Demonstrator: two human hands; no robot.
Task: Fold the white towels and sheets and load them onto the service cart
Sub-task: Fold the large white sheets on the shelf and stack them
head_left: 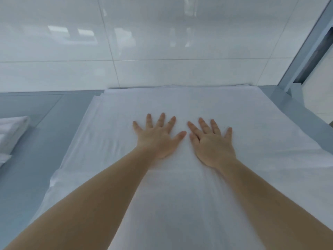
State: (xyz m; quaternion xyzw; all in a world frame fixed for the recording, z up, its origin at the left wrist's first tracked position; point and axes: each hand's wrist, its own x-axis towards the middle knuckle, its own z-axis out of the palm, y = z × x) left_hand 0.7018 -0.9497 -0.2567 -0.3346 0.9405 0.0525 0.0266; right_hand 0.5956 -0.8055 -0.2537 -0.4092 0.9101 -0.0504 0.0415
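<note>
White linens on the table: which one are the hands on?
The spread sheet in the middle; left hand and right hand press flat on it. The folded towels at far left lie untouched.

Bright, cool, even light with faint shadows. Soft glare patches reflect on the glossy far wall (126, 42). Overall slightly soft focus; wide-angle stretching near the edges.

A wall (144, 33) of large glossy white tiles fills the upper part of the frame, with soft reflections of light on its surface. Below it runs a grey-blue table (45, 127), bare at the left. At the upper right, a grey frame (304, 44) slants down beside a dark opening.
</note>
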